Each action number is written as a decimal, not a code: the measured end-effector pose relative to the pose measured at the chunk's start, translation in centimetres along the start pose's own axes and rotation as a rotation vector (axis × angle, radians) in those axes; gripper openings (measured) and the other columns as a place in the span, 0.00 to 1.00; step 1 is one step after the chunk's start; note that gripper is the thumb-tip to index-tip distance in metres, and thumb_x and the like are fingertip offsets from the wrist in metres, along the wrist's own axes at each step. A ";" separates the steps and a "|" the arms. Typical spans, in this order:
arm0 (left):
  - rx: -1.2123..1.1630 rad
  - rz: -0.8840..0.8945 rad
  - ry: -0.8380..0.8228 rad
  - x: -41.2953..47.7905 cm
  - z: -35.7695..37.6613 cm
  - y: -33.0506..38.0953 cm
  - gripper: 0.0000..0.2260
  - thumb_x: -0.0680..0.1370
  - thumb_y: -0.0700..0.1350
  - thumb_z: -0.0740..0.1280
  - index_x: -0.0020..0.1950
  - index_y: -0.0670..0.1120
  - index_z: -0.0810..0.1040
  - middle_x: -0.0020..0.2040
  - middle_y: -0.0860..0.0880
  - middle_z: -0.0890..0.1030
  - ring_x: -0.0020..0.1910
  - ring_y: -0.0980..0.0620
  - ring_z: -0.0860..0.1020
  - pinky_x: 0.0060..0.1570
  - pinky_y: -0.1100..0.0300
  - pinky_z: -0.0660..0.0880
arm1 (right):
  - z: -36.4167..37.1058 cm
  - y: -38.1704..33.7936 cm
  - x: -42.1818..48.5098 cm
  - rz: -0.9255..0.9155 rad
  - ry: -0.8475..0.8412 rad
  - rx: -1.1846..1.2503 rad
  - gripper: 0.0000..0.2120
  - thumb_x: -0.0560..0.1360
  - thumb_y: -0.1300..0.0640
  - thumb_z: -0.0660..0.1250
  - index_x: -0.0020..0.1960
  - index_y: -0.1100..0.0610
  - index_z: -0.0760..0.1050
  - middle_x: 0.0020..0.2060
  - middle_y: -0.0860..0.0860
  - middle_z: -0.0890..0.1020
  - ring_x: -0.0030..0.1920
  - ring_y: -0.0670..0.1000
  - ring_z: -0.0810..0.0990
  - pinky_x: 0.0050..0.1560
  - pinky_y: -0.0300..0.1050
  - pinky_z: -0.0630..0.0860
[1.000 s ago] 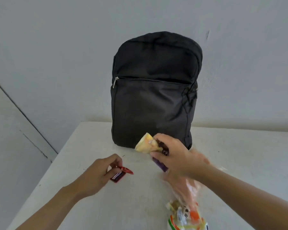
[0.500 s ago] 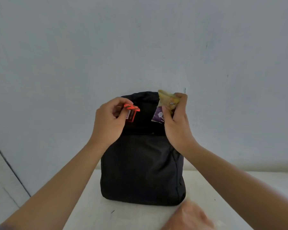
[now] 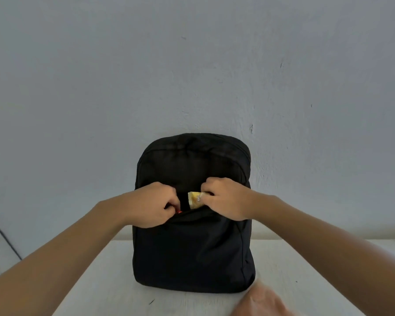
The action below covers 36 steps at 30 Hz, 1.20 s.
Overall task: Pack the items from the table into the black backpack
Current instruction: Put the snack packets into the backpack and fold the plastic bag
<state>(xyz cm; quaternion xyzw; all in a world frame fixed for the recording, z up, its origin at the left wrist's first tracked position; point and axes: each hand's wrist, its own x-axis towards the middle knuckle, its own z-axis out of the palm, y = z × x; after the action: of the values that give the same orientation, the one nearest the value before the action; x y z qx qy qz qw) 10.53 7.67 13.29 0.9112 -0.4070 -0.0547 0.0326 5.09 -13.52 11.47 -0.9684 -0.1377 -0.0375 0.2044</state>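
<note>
The black backpack point(image 3: 193, 254) stands upright on the white table point(image 3: 105, 290) against the wall. Both my hands are at the mouth of its front pocket. My left hand point(image 3: 152, 205) grips a small red packet point(image 3: 179, 211), of which only a sliver shows at the pocket's edge. My right hand point(image 3: 226, 198) pinches a yellow packet point(image 3: 195, 199) that is partly inside the pocket opening. The purple item seen earlier in the right hand is hidden.
A blurred pale orange plastic bag point(image 3: 260, 302) lies at the bottom right, on the table in front of the backpack. A grey wall point(image 3: 192, 65) rises directly behind the backpack. The table's left edge runs along the lower left.
Both hands have come down from the top of the backpack to the front pocket's opening, and the red and yellow packets are now partly inside it.
</note>
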 end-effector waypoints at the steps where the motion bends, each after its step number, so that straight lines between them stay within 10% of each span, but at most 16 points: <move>1: 0.030 0.035 0.002 -0.3 0.1 0.0 0.14 0.83 0.42 0.60 0.62 0.51 0.83 0.56 0.58 0.76 0.56 0.59 0.75 0.62 0.61 0.73 | -0.2 -0.2 -0.1 0.018 -0.046 -0.015 0.17 0.82 0.49 0.56 0.44 0.58 0.76 0.46 0.49 0.73 0.46 0.47 0.73 0.50 0.46 0.70; 7: -0.061 0.162 0.088 -2.2 1.4 -0.3 0.15 0.84 0.59 0.58 0.67 0.59 0.77 0.55 0.62 0.80 0.54 0.64 0.76 0.60 0.63 0.72 | 2.1 0.3 -1.4 -0.017 0.059 -0.191 0.24 0.81 0.44 0.55 0.38 0.59 0.76 0.36 0.53 0.79 0.37 0.50 0.77 0.43 0.54 0.76; 12: 0.046 0.178 0.222 -2.5 2.0 -0.2 0.04 0.84 0.55 0.61 0.54 0.59 0.74 0.32 0.58 0.76 0.34 0.55 0.76 0.39 0.57 0.75 | 2.0 -0.1 -2.7 0.022 -0.060 -0.108 0.26 0.84 0.43 0.49 0.46 0.59 0.77 0.35 0.52 0.79 0.40 0.51 0.79 0.50 0.49 0.76; 16: 0.132 0.166 0.169 -1.6 2.9 0.9 0.03 0.85 0.52 0.59 0.58 0.57 0.71 0.31 0.55 0.74 0.29 0.56 0.73 0.33 0.64 0.66 | 2.5 -1.3 -3.2 0.062 -0.290 -0.371 0.26 0.86 0.47 0.40 0.69 0.55 0.71 0.58 0.56 0.79 0.61 0.58 0.76 0.66 0.54 0.70; 20: -0.010 0.171 0.301 -1.6 3.9 1.1 0.06 0.81 0.47 0.66 0.57 0.55 0.72 0.43 0.57 0.79 0.42 0.58 0.76 0.47 0.55 0.76 | 4.5 -0.2 -4.9 -0.033 0.142 -0.224 0.17 0.85 0.51 0.53 0.61 0.53 0.79 0.56 0.51 0.79 0.56 0.52 0.77 0.60 0.50 0.75; 25: -0.141 0.335 0.583 -2.4 6.2 3.9 0.09 0.79 0.45 0.69 0.60 0.52 0.78 0.56 0.59 0.79 0.59 0.58 0.76 0.68 0.55 0.66 | 5.2 0.3 -8.7 -0.041 0.502 0.098 0.13 0.82 0.55 0.62 0.65 0.52 0.76 0.57 0.44 0.81 0.51 0.45 0.80 0.55 0.41 0.77; 30: -0.364 0.395 0.755 -2.4 8.0 8.6 0.07 0.79 0.39 0.68 0.56 0.46 0.80 0.53 0.54 0.79 0.57 0.52 0.78 0.59 0.53 0.74 | 4.3 1.2 -12.7 0.078 0.625 0.251 0.08 0.80 0.60 0.64 0.55 0.52 0.79 0.46 0.44 0.83 0.49 0.44 0.81 0.49 0.38 0.78; 36: -0.681 0.310 0.541 -1.9 11.1 13.9 0.08 0.80 0.37 0.70 0.51 0.51 0.80 0.46 0.54 0.81 0.44 0.48 0.79 0.42 0.58 0.75 | 3.5 4.6 -19.5 0.310 0.684 0.391 0.06 0.80 0.60 0.64 0.47 0.53 0.78 0.33 0.48 0.81 0.31 0.48 0.82 0.32 0.36 0.73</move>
<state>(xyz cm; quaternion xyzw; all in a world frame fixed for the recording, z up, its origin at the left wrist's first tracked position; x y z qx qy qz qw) -2.40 -0.32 3.85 0.7586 -0.4742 0.0603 0.4428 -12.29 -21.04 4.00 -0.8524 0.0807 -0.2988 0.4215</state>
